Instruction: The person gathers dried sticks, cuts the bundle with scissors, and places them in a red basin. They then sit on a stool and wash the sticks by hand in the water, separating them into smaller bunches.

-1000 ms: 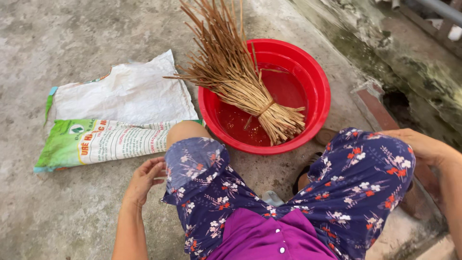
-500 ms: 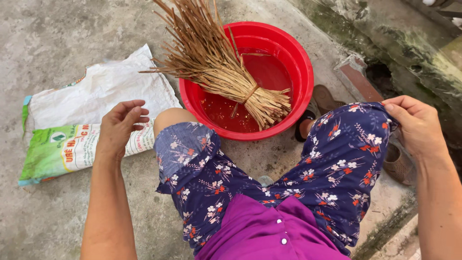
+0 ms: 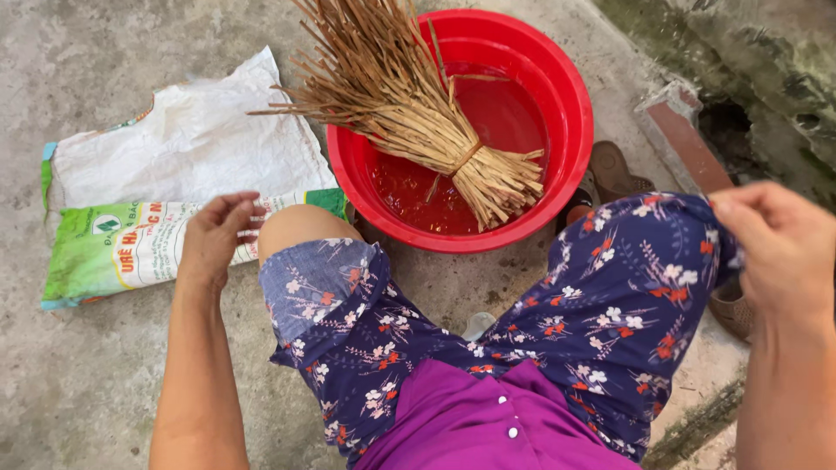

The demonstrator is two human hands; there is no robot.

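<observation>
We take the red basin (image 3: 570, 130) as our landmark; it sits on the concrete floor (image 3: 78, 78) just ahead of our knees. A straw bundle (image 3: 409, 96), tied near its cut end with a strip, lies slanted across the basin: the bound end rests down in the red liquid (image 3: 509, 117), while the loose stalks fan out over the basin's rim on the side towards the sacks.

Our left hand (image 3: 213, 239) hovers just this side of the basin, beside our bare left knee (image 3: 296, 226). Its fingers are loosely curled, thumb and fingertips drawn near one another, holding nothing. It hangs over the edge of the green sack (image 3: 104, 257), which lies flat on the floor beside the basin, with a white sack (image 3: 192, 144) lying partly over it.

Our right hand (image 3: 775, 248) is off to the basin's other side, at our right knee. Its fingers are bent, and thumb and forefinger pinch the hem of our flowered shorts (image 3: 627, 296). A brown sandal (image 3: 614, 170) shows between the basin and that knee.
</observation>
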